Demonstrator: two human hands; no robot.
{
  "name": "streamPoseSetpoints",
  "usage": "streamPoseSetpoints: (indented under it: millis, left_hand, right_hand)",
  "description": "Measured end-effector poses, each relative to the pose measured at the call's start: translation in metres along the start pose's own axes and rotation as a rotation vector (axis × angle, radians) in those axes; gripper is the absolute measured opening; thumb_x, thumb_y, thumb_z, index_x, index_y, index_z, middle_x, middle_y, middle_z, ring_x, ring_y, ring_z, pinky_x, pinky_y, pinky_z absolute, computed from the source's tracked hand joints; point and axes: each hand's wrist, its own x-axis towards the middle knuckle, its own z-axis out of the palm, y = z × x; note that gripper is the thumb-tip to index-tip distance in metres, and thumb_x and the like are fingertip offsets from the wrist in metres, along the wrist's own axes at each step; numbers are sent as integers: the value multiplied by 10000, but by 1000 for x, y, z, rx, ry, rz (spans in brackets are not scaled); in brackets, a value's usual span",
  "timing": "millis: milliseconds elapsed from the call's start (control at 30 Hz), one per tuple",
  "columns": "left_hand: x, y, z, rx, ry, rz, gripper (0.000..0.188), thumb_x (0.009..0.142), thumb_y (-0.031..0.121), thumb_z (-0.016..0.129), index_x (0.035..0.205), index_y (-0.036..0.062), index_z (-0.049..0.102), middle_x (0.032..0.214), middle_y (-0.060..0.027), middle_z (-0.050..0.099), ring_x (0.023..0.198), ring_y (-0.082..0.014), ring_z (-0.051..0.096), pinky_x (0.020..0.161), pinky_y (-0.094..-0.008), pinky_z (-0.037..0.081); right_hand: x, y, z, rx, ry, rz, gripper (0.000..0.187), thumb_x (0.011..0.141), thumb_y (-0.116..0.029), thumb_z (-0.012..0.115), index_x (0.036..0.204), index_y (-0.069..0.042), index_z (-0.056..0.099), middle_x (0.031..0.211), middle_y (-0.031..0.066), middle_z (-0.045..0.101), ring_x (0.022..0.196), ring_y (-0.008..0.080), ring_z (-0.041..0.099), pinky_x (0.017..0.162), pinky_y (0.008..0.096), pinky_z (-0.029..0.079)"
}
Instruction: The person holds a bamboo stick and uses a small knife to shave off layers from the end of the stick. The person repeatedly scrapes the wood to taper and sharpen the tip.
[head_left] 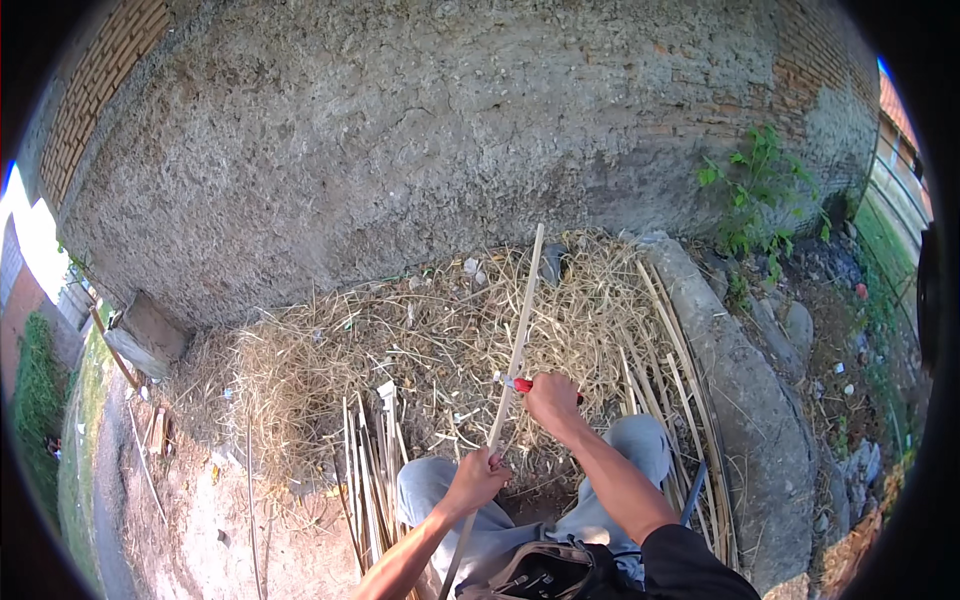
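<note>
At the left of the frame I see a grass strip [40,400] and a bare dirt patch [200,500]. Just right of it, a bundle of split bamboo strips [368,470] lies on dry shavings [330,370]. Lower centre, my left hand [478,478] has its fingers wrapped around a long bamboo slat [520,325] that slants up toward the plastered wall [400,130]. Beside it, my right hand [552,398] grips a red-handled knife [520,384] touching the slat. Farther right runs a concrete curb [740,370], then green weeds [755,190].
</note>
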Motion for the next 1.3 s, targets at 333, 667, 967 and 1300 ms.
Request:
streamPoseSetpoints:
  millis: [333, 667, 967, 1300]
  left_hand:
    - [-41, 5, -9, 98, -116, -25, 256, 759, 165, 630, 700, -4, 447, 588, -187, 515, 541, -323, 521, 568, -440, 439]
    - [-87, 4, -26, 187, -159, -39, 262, 743, 181, 640, 694, 9, 448, 581, -170, 505, 546, -344, 528, 555, -416, 444]
    - [-156, -23, -20, 120, 21, 122, 143, 702, 53, 643, 705, 13, 506, 545, -119, 449, 493, -208, 445, 470, -390, 397]
    - [-176, 12, -43, 119, -125, 9, 160, 717, 74, 667, 702, 7, 522, 580, -149, 500, 514, -270, 515, 496, -420, 422]
  right_hand:
    - [38, 20, -18, 36, 63, 84, 198, 767, -192, 708, 814, 0, 708, 772, 218, 691, 758, 384, 698, 714, 473, 553]
    - [72, 45, -35, 89, 212, 146, 208, 763, -171, 660, 795, 33, 688, 775, 257, 676, 761, 422, 680, 720, 506, 538]
    - [90, 73, -36, -4, 217, 202, 192, 750, -165, 681, 816, 14, 710, 806, 244, 692, 779, 410, 693, 729, 489, 551]
    - [94, 62, -31, 17, 166, 239, 188, 772, -152, 668, 839, 19, 712, 826, 238, 695, 788, 391, 699, 751, 469, 557]
